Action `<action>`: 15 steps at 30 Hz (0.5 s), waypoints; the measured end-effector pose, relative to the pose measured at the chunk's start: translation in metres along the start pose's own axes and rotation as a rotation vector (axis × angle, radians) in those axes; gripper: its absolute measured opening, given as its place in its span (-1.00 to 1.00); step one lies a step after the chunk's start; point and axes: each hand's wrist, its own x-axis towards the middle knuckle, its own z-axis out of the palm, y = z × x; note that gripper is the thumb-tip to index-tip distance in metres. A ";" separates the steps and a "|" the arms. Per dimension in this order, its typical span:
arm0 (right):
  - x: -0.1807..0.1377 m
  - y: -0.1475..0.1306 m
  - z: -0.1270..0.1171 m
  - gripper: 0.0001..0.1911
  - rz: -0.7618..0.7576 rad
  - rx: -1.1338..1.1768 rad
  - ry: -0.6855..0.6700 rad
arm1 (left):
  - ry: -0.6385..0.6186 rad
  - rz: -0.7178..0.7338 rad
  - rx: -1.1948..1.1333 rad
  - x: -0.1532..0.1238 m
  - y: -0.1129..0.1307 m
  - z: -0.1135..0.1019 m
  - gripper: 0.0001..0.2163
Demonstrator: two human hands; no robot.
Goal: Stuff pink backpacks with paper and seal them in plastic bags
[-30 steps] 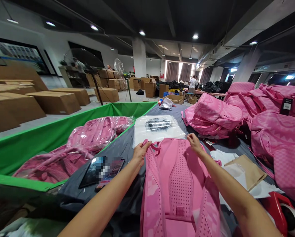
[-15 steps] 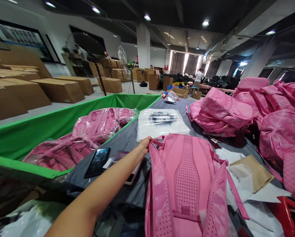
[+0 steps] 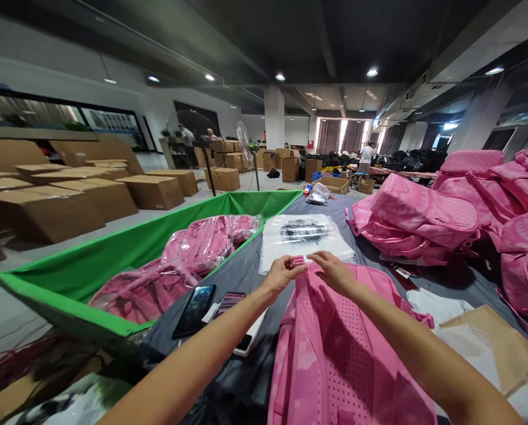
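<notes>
A pink backpack (image 3: 347, 360) lies in front of me, its perforated back panel and shoulder straps facing up. At the top of its left strap, my left hand (image 3: 282, 274) pinches a small pink strap buckle (image 3: 298, 260) between thumb and fingers. Just right of the buckle is my right hand (image 3: 334, 273), its fingers stretched out over the strap's upper end; nothing shows in them. My right forearm crosses over the backpack and hides part of it. Right behind both hands lies a stack of clear printed plastic bags (image 3: 305, 233).
A green-sided bin (image 3: 126, 236) to the left holds pink backpacks in clear plastic. Two phones (image 3: 194, 311) lie on the grey-covered table (image 3: 246, 260) beside my left arm. More pink backpacks (image 3: 416, 218) are piled at right, near papers (image 3: 471, 348). Cardboard boxes (image 3: 91, 198) stand farther back.
My right hand has come into view and reached the top of the left strap. My left hand has shifted to the strap's buckle. The view has turned slightly left.
</notes>
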 end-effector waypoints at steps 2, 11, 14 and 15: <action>0.041 -0.001 0.021 -0.63 0.041 0.026 -0.055 | -0.042 0.007 0.011 0.000 -0.001 -0.001 -0.43; -0.008 0.009 0.029 -0.73 0.171 0.049 -0.036 | 0.011 0.126 0.015 0.010 -0.017 -0.033 -0.38; -0.095 -0.002 0.046 -0.80 0.162 0.058 -0.227 | 0.001 0.148 -0.028 0.012 -0.024 -0.017 -0.37; -0.122 -0.009 0.053 -0.80 0.176 0.067 -0.282 | -0.016 0.150 -0.044 0.015 -0.026 -0.007 -0.36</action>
